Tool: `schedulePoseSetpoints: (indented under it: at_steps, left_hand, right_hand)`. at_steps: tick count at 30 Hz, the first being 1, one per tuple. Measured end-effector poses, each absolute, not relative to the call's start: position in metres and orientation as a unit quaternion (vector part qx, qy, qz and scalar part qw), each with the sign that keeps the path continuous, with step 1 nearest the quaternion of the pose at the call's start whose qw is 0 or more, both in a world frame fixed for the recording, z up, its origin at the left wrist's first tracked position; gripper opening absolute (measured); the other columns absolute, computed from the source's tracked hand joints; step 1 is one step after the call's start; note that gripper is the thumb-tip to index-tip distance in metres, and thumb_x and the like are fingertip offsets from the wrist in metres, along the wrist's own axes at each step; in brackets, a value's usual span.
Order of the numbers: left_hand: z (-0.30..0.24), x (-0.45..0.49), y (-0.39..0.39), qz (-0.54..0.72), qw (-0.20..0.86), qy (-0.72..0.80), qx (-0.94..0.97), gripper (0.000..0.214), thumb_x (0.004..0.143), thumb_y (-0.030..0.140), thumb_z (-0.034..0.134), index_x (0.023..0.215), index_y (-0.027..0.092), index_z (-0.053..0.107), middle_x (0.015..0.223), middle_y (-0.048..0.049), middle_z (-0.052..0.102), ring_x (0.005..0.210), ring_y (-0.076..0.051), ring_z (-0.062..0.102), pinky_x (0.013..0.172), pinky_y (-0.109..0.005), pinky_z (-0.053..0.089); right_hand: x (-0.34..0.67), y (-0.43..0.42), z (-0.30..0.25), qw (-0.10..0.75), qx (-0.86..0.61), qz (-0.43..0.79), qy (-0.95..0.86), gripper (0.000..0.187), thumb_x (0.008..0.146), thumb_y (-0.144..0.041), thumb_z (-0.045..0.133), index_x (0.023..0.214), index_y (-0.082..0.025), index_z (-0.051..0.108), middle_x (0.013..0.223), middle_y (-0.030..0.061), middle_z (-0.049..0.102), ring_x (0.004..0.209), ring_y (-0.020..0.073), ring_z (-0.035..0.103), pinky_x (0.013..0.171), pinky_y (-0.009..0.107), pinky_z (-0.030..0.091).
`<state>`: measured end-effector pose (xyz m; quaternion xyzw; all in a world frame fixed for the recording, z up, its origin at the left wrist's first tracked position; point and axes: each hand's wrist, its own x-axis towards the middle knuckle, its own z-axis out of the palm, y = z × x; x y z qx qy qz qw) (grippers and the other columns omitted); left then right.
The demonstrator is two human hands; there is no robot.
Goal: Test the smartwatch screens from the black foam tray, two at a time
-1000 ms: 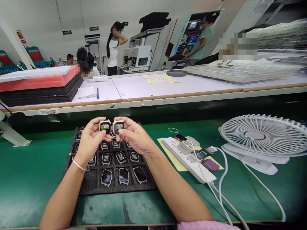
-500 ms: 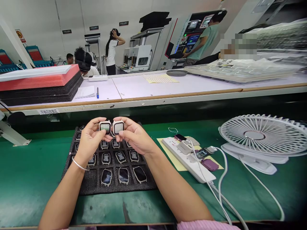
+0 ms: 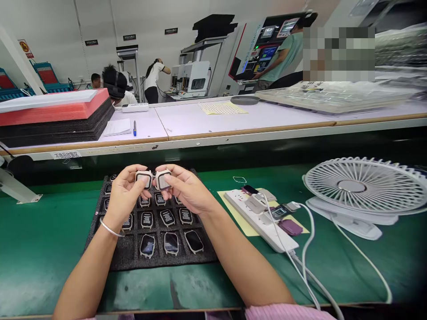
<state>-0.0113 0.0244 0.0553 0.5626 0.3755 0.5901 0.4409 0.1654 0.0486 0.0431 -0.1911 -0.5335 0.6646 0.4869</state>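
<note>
My left hand (image 3: 128,190) pinches a smartwatch body (image 3: 143,178) with a lit pale screen, its thumb on the glass. A second smartwatch body (image 3: 163,180), also with a pale screen, is held in my right hand (image 3: 188,189), thumb across its face. The two watches are side by side, nearly touching, above a black foam tray (image 3: 128,253). Several more watch bodies sit in the tray's pockets; some screens show white text, while the nearest row, including one dark watch (image 3: 171,243), looks blank. My hands cover part of the tray's far rows.
To the right, a white power strip (image 3: 263,222) with chargers and cables lies on yellow paper, beside a white fan (image 3: 353,186). Beyond stands a raised shelf (image 3: 187,122) with foam sheets (image 3: 53,115) and a plastic tray (image 3: 320,100). Several people are in the background.
Both watches have tilted in my fingers, and my thumbs have shifted further over their screens. The grid pattern seen on the screens before now looks plain and pale. A person behind leans forward.
</note>
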Motion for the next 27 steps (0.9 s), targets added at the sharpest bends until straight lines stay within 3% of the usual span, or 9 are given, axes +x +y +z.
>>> schedulePoseSetpoints:
  at_steps: [5, 14, 20, 27]
  left_hand:
    - [0.0548, -0.0108, 0.0252, 0.591, 0.445, 0.359, 0.569, 0.037, 0.078, 0.025, 0.074, 0.112, 0.019, 0.060, 0.088, -0.0003, 0.069, 0.057, -0.008, 0.066, 0.055, -0.019, 0.056]
    - [0.0549, -0.0104, 0.0254, 0.589, 0.448, 0.350, 0.574, 0.039, 0.077, 0.019, 0.072, 0.114, 0.019, 0.059, 0.089, -0.0001, 0.068, 0.061, -0.009, 0.067, 0.058, -0.020, 0.058]
    - [0.0566, -0.0100, 0.0247, 0.587, 0.444, 0.365, 0.570, 0.039, 0.075, 0.023, 0.074, 0.112, 0.019, 0.060, 0.089, -0.0007, 0.068, 0.059, -0.009, 0.067, 0.056, -0.021, 0.057]
    - [0.0591, -0.0101, 0.0232, 0.590, 0.461, 0.384, 0.540, 0.030, 0.082, 0.036, 0.068, 0.106, 0.017, 0.061, 0.082, -0.0005, 0.068, 0.051, -0.010, 0.064, 0.050, -0.022, 0.054]
  right_hand:
    - [0.1657, 0.0472, 0.0455, 0.492, -0.194, 0.648, -0.548, 0.038, 0.079, -0.021, 0.074, 0.115, -0.022, 0.061, 0.092, 0.0003, 0.068, 0.064, 0.0088, 0.065, 0.059, 0.022, 0.051]
    - [0.1655, 0.0473, 0.0453, 0.495, -0.206, 0.644, -0.546, 0.041, 0.077, -0.015, 0.070, 0.117, -0.021, 0.060, 0.094, 0.0007, 0.069, 0.065, 0.0092, 0.064, 0.059, 0.023, 0.051]
    - [0.1657, 0.0474, 0.0456, 0.494, -0.204, 0.649, -0.541, 0.041, 0.077, -0.014, 0.070, 0.117, -0.021, 0.060, 0.092, 0.0005, 0.069, 0.064, 0.0093, 0.064, 0.058, 0.023, 0.051]
    - [0.1662, 0.0478, 0.0449, 0.480, -0.195, 0.656, -0.549, 0.038, 0.080, -0.015, 0.067, 0.117, -0.021, 0.059, 0.089, -0.0005, 0.067, 0.062, 0.0082, 0.063, 0.058, 0.022, 0.049]
